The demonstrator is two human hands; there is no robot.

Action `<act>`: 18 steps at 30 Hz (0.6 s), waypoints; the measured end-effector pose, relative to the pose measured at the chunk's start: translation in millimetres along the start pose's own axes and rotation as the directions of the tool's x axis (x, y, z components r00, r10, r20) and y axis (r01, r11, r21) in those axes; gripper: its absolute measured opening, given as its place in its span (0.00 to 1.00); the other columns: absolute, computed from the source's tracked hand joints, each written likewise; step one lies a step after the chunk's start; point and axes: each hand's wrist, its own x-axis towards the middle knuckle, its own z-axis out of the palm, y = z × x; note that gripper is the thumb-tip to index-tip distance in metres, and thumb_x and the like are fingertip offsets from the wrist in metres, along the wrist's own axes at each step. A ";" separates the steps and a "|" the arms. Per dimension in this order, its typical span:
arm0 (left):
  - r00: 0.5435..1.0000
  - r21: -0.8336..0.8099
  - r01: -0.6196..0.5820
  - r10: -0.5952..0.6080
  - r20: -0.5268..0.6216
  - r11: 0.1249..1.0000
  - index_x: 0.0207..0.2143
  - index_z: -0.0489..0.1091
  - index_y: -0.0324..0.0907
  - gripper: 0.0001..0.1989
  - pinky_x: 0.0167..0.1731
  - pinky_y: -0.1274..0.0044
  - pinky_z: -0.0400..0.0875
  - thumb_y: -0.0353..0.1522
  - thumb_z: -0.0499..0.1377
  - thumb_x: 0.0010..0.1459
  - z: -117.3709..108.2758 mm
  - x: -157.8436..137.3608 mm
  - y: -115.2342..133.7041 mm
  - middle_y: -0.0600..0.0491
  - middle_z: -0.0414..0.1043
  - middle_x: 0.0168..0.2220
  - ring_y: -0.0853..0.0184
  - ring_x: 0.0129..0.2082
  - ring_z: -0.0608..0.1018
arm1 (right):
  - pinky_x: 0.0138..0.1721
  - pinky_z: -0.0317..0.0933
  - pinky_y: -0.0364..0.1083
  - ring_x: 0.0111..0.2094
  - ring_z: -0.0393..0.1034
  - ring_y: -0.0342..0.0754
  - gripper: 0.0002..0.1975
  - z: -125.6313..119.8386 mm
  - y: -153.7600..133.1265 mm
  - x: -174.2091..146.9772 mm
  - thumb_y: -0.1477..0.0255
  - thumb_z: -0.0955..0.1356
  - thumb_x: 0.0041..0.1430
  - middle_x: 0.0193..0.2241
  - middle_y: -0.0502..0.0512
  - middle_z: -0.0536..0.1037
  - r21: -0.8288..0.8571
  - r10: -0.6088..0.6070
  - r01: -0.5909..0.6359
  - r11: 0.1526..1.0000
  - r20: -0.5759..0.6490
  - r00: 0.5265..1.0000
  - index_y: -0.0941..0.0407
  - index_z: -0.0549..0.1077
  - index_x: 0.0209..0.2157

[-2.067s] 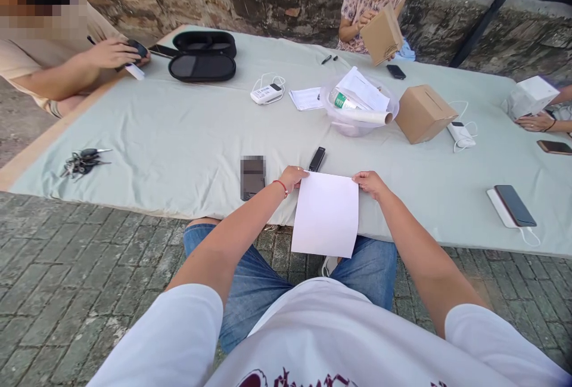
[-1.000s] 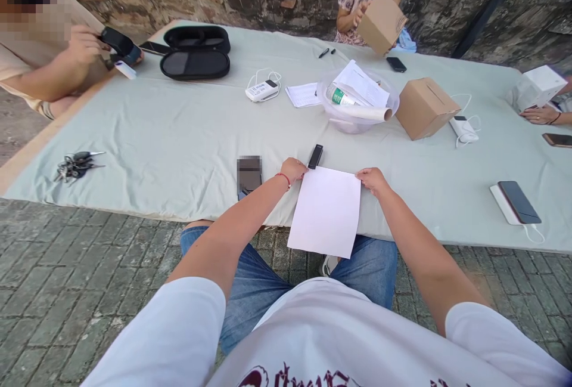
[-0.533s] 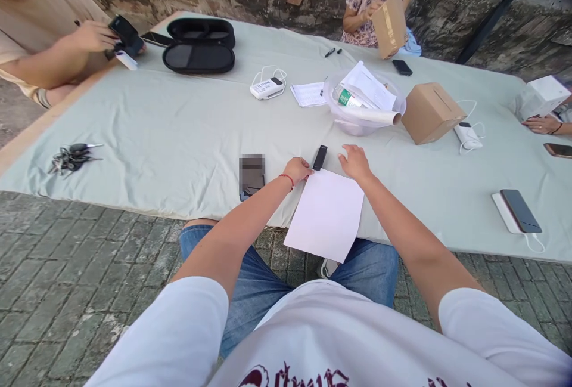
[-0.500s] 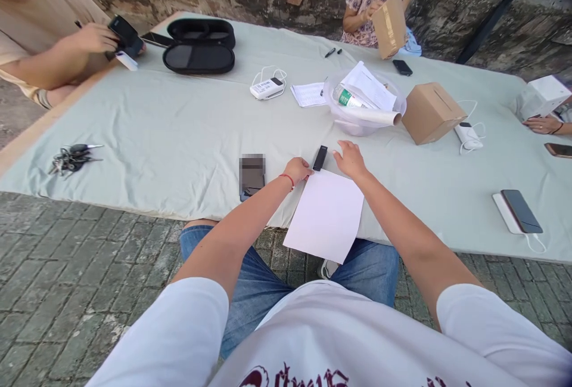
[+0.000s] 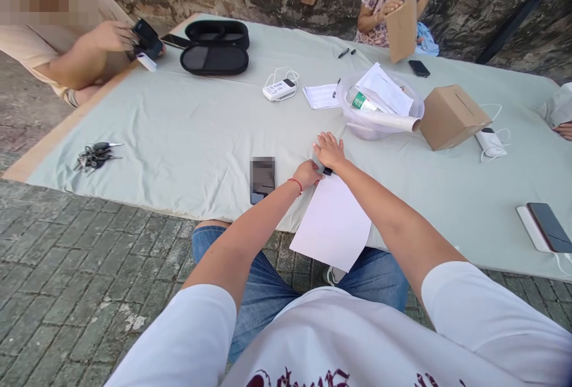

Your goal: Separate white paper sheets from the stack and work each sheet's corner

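The paper point(image 5: 333, 223) is partly on the table point(image 5: 179, 136), its near end past the edge. The left hand point(image 5: 308, 173) pinches its far corner. The stapler point(image 5: 328, 171) is at that corner, mostly hidden under the right hand point(image 5: 329, 149), which is open. A phone point(image 5: 262, 189) lies near the left hand. A bowl point(image 5: 364, 129) sits farther off.
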 end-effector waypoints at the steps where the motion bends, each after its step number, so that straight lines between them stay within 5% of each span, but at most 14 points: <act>1: 1.000 0.013 -0.005 0.005 0.005 1.000 0.51 0.67 0.37 0.27 0.36 0.73 0.70 0.28 0.68 0.48 -0.7 -1.4 1.2 0.57 0.73 0.20 0.63 0.26 0.78 | 0.66 0.30 0.70 0.71 0.35 0.56 0.29 1.1 -0.2 0.9 0.59 0.51 0.70 0.70 0.58 0.51 -0.004 -0.003 0.003 1.000 -0.006 1.000 0.55 0.58 0.65; 18: 0.998 0.008 -0.062 0.061 0.020 0.998 0.50 0.67 0.39 0.26 0.37 0.73 0.69 0.28 0.67 0.47 -3.2 -4.9 1.5 0.57 0.74 0.21 0.63 0.28 0.78 | 0.66 0.31 0.69 0.70 0.40 0.56 0.28 5.6 -2.4 -3.9 0.61 0.51 0.70 0.68 0.59 0.57 -0.009 -0.032 0.032 0.999 -0.049 0.998 0.55 0.60 0.64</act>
